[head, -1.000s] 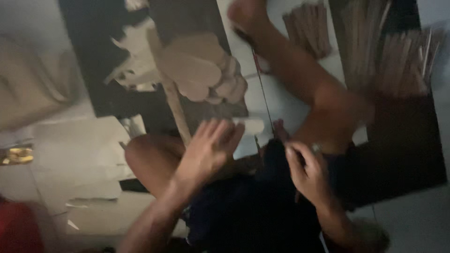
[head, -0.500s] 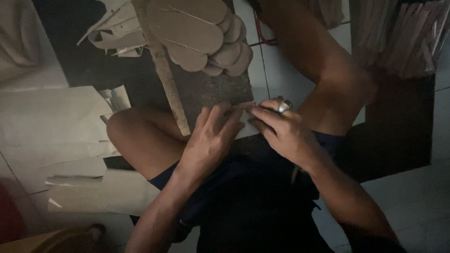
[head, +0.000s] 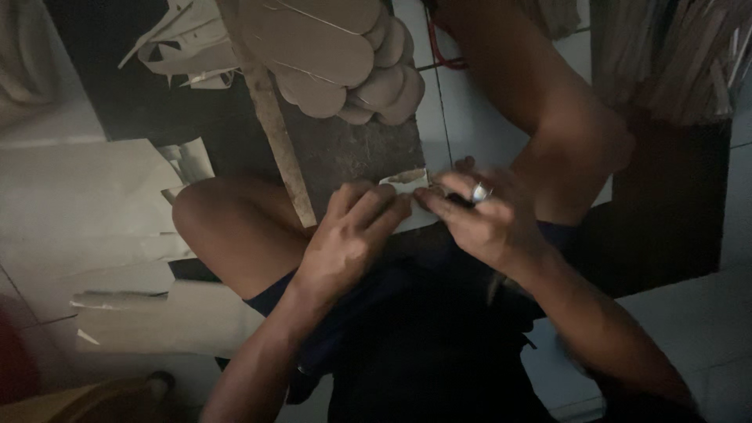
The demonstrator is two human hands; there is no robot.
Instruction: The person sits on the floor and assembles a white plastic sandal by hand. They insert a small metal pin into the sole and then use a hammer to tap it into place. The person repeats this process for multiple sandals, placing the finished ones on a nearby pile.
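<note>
I sit on the floor with one knee bent to each side. My left hand (head: 351, 235) and my right hand (head: 479, 219) meet in front of me over a small pale piece of paper (head: 407, 182), both pinching it at its edges. A ring shows on a finger of my right hand. The paper rests on a dark board (head: 352, 153) across my lap. A long wooden stick (head: 274, 125) runs up from my left knee to a stack of rounded tan card shapes (head: 337, 55).
Large pale paper sheets (head: 86, 204) lie on the tiled floor at left, with cut paper scraps (head: 188, 47) above. A bundle of thin wooden sticks (head: 681, 55) lies at the upper right on a dark mat (head: 666, 204). The room is dim.
My hands, apart a second ago, have come together on the small paper piece. The view has shifted so the card shapes sit higher in the picture.
</note>
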